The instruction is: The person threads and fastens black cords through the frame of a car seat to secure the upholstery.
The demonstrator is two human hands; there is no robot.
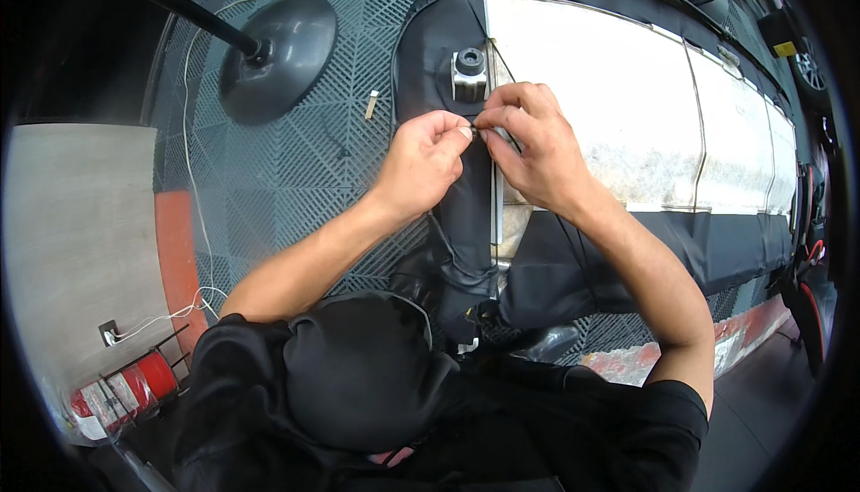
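My left hand (425, 157) and my right hand (534, 145) meet fingertip to fingertip over the left end of a black seat cover (428, 74). Both are closed in a pinch on a thin dark cord (473, 127); its ends are hidden by my fingers. A longer black cord (502, 59) slants down over the cover's edge and passes behind my right hand. White backing material (596, 67) fills the middle of the cover, crossed by several dark cords. Just above my fingers lies a small silver and black block-shaped part (469, 75).
A round black stand base (285, 58) with a pole rests on the green grid floor (358, 8) at the far left. A small pale strip (371, 105) lies nearby. White cable (187, 125) runs along the left, above a red roll (139, 383). A wheel (809, 67) shows far right.
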